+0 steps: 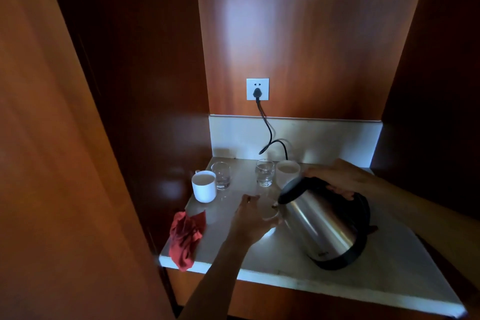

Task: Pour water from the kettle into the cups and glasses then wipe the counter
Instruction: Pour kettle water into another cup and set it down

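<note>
My right hand point(340, 176) grips the black handle of a steel kettle point(322, 226), tilted to the left with its spout over a clear glass point(270, 212). My left hand point(249, 218) is wrapped around that glass on the pale counter point(363, 275). Two more glasses point(221, 175) point(265, 172) and two white cups point(204, 186) point(287, 171) stand further back. A red cloth point(185, 238) lies crumpled at the counter's left front edge, partly hanging over it.
A black cord point(270, 135) runs from a white wall socket point(257, 89) down behind the cups. Dark wooden panels close in the niche on the left, right and back. The counter's front edge is near me.
</note>
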Demonstrator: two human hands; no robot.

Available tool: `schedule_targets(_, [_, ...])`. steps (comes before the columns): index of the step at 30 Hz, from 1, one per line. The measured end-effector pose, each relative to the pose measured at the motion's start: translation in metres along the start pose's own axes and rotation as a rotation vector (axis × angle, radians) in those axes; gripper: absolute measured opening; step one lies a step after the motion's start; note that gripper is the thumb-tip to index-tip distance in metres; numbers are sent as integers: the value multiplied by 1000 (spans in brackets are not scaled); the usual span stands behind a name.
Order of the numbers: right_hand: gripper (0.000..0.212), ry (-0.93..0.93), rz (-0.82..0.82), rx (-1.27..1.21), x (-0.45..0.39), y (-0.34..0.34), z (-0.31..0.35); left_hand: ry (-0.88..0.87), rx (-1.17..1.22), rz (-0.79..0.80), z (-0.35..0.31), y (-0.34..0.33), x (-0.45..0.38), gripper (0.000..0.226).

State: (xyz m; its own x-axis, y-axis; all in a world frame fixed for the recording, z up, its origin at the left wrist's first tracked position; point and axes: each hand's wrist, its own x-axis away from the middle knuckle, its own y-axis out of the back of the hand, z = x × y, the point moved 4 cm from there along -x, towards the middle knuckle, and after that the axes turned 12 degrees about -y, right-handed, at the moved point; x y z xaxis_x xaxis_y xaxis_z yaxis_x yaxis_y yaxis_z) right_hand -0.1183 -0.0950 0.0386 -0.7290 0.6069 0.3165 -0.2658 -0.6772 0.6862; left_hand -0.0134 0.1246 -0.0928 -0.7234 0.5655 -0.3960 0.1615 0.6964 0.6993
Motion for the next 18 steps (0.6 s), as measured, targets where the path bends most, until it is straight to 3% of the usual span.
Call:
schedule_targets(4, [64, 12, -3, 75, -3, 0, 9, 19, 18, 109, 11, 2, -5, 100])
schedule_targets(10, [73, 80, 15, 181, 4, 1, 29, -5, -11, -46, 14, 4, 5, 84])
schedule_targets(18, [70, 103, 34, 329, -3, 0, 47, 34, -11, -72, 11, 4, 5, 86])
